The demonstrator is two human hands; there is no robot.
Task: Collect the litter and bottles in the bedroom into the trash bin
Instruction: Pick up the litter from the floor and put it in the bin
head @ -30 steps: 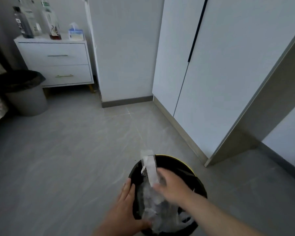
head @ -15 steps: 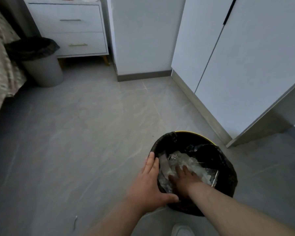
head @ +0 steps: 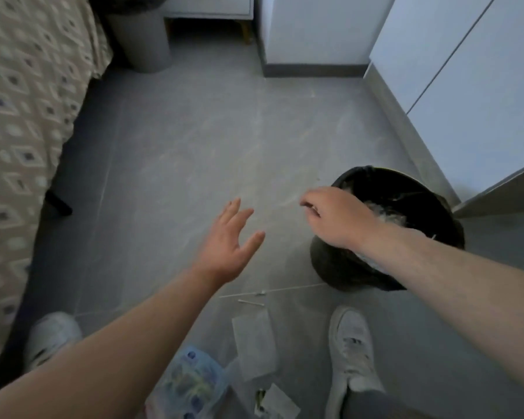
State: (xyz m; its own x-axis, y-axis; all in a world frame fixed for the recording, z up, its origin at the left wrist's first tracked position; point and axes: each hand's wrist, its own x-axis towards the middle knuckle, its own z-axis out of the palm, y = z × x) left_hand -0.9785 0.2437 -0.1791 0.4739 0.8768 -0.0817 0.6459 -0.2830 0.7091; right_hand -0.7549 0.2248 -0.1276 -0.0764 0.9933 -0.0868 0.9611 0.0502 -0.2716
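Two bare hands are being held empty: left hand (head: 229, 246) spread wide, right hand (head: 333, 220) loosely curled over the trash bin (head: 339, 270), likely readied for plastic wrapper (head: 191, 382) and cotton swabs (head: 251, 303).

A bed (head: 22, 116) with a beige, diamond-patterned cover runs along the left edge over the grey tiled floor (head: 194, 146), one dark leg (head: 58, 204) showing beneath it. At the top a grey bin (head: 146, 40) stands between the bed and a white nightstand (head: 209, 7) on wooden legs, beside a white wall (head: 315, 25) with grey skirting. White wardrobe doors (head: 466, 86) fill the right. Two white shoes rest on the floor below, the left shoe (head: 50, 337) near the bed and the right shoe (head: 353, 352) well apart from it.
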